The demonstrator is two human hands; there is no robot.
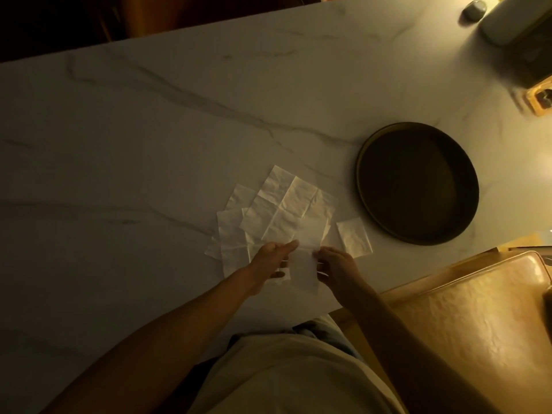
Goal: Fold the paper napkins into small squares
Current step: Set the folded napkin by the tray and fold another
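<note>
Several white paper napkins [280, 210] lie unfolded and overlapping in a loose pile on the marble table [149, 138]. One small folded napkin square [355, 237] rests alone just right of the pile. Both hands hold a partly folded napkin [303, 268] at the pile's near edge. My left hand [273, 258] pinches its left side with fingers stretched forward, and my right hand [336, 262] grips its right side.
A dark round tray [363, 186] sits right of the napkins. A tan leather chair seat [478, 318] stands at the lower right beside the table. A white box [507, 19] and a small grey object [475, 8] are at the far right corner.
</note>
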